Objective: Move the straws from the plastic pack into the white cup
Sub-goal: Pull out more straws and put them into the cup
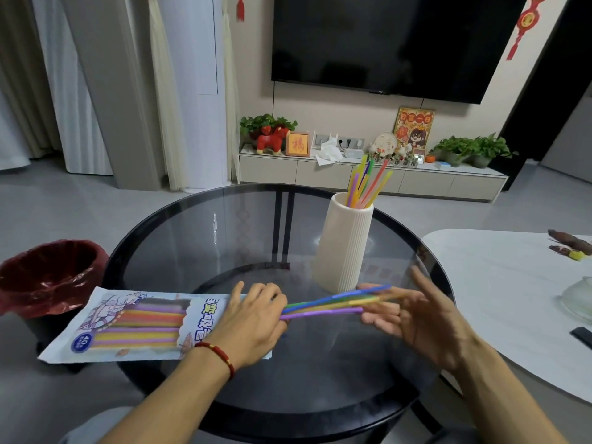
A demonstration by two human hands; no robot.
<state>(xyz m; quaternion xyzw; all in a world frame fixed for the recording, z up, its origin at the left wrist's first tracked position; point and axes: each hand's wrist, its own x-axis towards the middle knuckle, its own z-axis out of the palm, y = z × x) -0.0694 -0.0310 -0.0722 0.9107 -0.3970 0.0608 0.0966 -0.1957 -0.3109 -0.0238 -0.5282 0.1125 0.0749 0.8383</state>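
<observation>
Round glass table (198,238): carries all the task items. A red-lined waste bin (51,274) stands off its left edge; not involved.

Plastic pack (134,325): lies flat on the left of the table, mouth toward the centre. Through its window a thick layer of coloured straws remains inside. By my judgement the larger share of the stock is yet to be moved.

White cup (344,245): stands upright behind the centre, just beyond the hands. It already holds a small group of straws (368,181), leaning and fanned to the right. Part of the work is therefore done.

Left hand (253,322): rests on the mouth end of the pack, fingers curled down over the near ends of a bunch of straws (323,307); it appears to pin both pack and bunch.

Right hand (413,315): blurred, fingers spread and mostly straight, at the far ends of the same bunch. Whether it has closed on them I cannot tell.

The bunch lies roughly level, just in front of the cup base. Assessment: a further batch is mid-transfer; several more appear needed.
</observation>
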